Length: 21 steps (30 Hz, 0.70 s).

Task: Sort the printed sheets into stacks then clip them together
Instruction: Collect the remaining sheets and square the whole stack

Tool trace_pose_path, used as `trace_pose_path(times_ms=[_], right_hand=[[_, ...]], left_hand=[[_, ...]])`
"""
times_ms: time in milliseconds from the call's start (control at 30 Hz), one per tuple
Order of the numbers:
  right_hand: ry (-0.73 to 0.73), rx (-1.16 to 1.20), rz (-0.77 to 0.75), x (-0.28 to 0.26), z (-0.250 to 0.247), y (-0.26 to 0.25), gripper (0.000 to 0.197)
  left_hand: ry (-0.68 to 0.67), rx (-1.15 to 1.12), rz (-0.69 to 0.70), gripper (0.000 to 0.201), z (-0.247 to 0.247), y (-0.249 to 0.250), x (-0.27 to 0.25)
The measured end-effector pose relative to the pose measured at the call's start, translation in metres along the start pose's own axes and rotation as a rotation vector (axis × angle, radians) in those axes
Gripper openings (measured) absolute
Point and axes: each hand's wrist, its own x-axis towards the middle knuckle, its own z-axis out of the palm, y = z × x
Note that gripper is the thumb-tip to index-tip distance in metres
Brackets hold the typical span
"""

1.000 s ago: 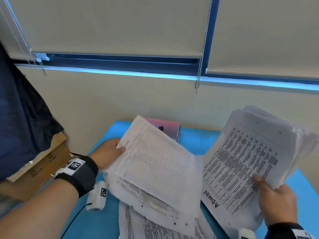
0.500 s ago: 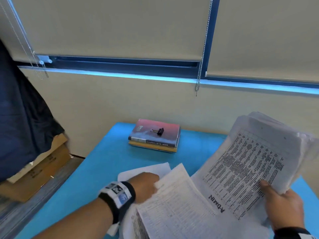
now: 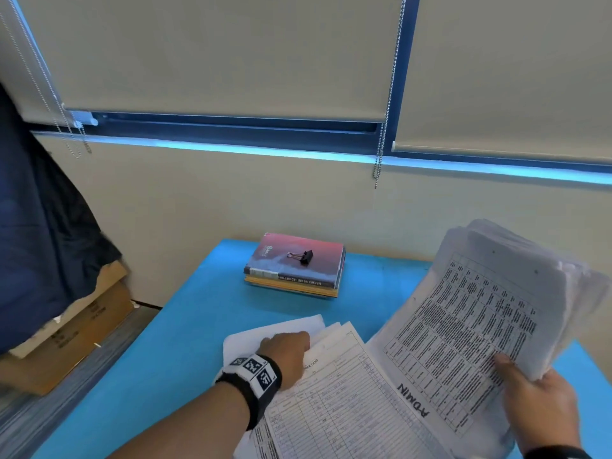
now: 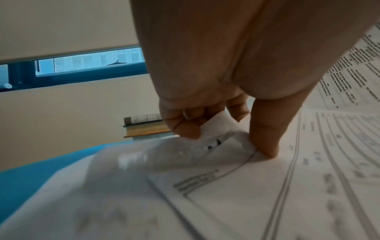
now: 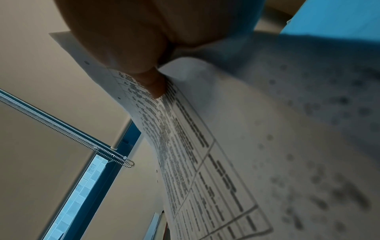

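My right hand (image 3: 533,395) grips a thick, fanned bundle of printed sheets (image 3: 496,313) raised above the blue table (image 3: 185,332); its top page is a dense table marked ADMIN. In the right wrist view the thumb (image 5: 152,81) presses on that page (image 5: 205,146). A flat pile of ruled forms (image 3: 334,402) lies on the table at the front. My left hand (image 3: 291,352) rests at its far left corner; in the left wrist view its thumb (image 4: 265,139) presses the top form (image 4: 246,186) and the curled fingers (image 4: 185,123) pinch the sheet corners. A black binder clip (image 3: 303,256) sits on a stack of books.
The stack of books (image 3: 294,270) stands at the table's back edge against the beige wall. Cardboard boxes (image 3: 76,329) sit on the floor to the left, below dark blue cloth (image 3: 36,233). Blind chains (image 3: 381,154) hang from the window.
My left hand has brought its sheets down from mid-air onto the pile on the table, uncovering the books and clip. The right hand's bundle has stayed raised, shifting slightly.
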Motion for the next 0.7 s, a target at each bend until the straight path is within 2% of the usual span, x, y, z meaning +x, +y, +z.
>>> trace_pose_path(times_ms=[33,133,167,300,400,533,700], right_hand=[[-0.001,-0.001,-0.005,0.0,0.0,0.001,0.014],[-0.007,-0.006,-0.002,0.001,0.0,0.002,0.015],[-0.009,-0.003,0.0,0.001,0.0,0.002,0.016],[-0.003,-0.011,-0.002,0.003,0.0,0.002,0.02],[-0.01,-0.015,0.004,0.003,0.0,-0.001,0.023],[-0.013,-0.023,-0.001,0.001,0.001,-0.006,0.02],[-0.017,-0.033,0.006,0.004,0.004,-0.001,0.021]], left_hand=[[0.02,-0.031,-0.004,0.021,-0.004,-0.003,0.002],[0.042,-0.145,-0.067,0.067,-0.016,-0.02,0.018],[0.046,-0.14,-0.094,0.073,-0.02,-0.026,0.024],[0.021,0.073,-0.168,0.037,-0.036,-0.045,0.041],[-0.047,0.139,-0.157,0.027,-0.041,-0.057,0.05],[-0.1,0.136,-0.135,0.035,-0.042,-0.067,0.06],[-0.091,0.07,-0.098,0.028,-0.046,-0.068,0.06]])
